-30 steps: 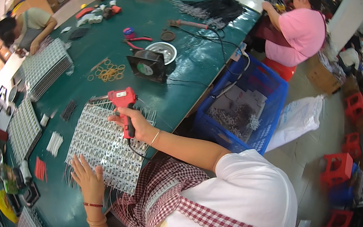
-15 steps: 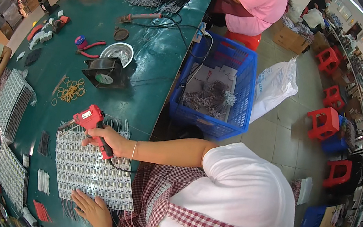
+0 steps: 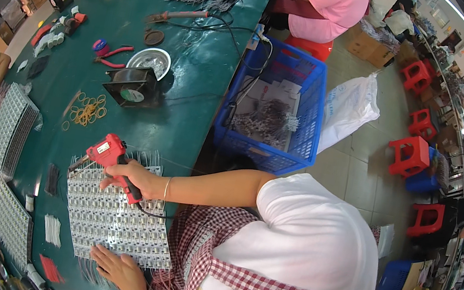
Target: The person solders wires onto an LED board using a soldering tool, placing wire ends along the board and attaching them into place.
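Observation:
In my right hand (image 3: 138, 179) is a red soldering gun (image 3: 108, 151) with a black grip, its thin metal tip pointing down to the far left corner of a panel of small circuit boards (image 3: 116, 221). My fingers wrap round the grip, and a dark cord trails from it. The panel lies on the green table, with rows of small light parts and thin wires sticking out along two edges. My left hand (image 3: 120, 271) rests flat with fingers spread at the panel's lower edge, holding nothing.
Yellow rubber bands (image 3: 88, 109), a black fan (image 3: 133, 90), a metal bowl (image 3: 150, 60) and red-handled pliers (image 3: 114, 55) lie beyond. Stacked board panels (image 3: 10, 127), white wires (image 3: 52, 230) and red wires (image 3: 50, 268) sit nearby. A blue crate (image 3: 267, 154) stands beside the table.
The view has shifted slightly. My right hand has moved the soldering gun a little left, its tip slightly lower. My left hand stays flat at the panel's edge.

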Demonstrator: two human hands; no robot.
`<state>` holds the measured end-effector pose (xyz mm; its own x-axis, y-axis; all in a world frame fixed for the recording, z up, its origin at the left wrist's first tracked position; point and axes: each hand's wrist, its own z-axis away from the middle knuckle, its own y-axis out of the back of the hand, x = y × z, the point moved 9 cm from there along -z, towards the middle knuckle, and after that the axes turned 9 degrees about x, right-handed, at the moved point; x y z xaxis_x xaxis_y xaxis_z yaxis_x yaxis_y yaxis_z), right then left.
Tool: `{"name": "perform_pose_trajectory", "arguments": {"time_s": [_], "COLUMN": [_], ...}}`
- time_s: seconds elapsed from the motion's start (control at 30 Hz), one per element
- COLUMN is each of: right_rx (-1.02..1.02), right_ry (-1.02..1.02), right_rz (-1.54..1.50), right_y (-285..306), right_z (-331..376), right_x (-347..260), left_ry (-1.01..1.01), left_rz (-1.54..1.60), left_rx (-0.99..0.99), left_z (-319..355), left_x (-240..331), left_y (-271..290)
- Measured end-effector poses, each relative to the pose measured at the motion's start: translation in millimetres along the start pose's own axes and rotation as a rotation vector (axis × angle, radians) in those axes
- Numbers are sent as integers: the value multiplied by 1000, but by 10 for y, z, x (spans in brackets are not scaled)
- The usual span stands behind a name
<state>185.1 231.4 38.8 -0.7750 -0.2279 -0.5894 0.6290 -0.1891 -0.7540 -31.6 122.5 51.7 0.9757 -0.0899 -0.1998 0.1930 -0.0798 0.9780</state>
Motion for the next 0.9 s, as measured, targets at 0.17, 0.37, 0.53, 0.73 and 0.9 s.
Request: {"name": "perform_pose_trajectory", "arguments": {"time_s": [0.17,0.37,0.53,0.73,0.9], "right_rx": [-23,-26,-21,2,-1], "right_ry": [6,-6,-9,-31,-11], "right_rz": [7,40,7,-56,-88], "right_y": [15,-36,-29,-19,15], "right_z": [-33,20,43,2,-38], "right_x": [6,-27,-58,-5,18], "left_ry": [-24,-28,-48,-44,-56], "left_rz": [21,4,17,-19,1], "left_rx": [30,73,78,52,71], "left_z": [-7,4,-5,-9,-14], "left_x": [12,-15,8,-21,-24], "left_y": [-17,-37,4,-60,-70]}}
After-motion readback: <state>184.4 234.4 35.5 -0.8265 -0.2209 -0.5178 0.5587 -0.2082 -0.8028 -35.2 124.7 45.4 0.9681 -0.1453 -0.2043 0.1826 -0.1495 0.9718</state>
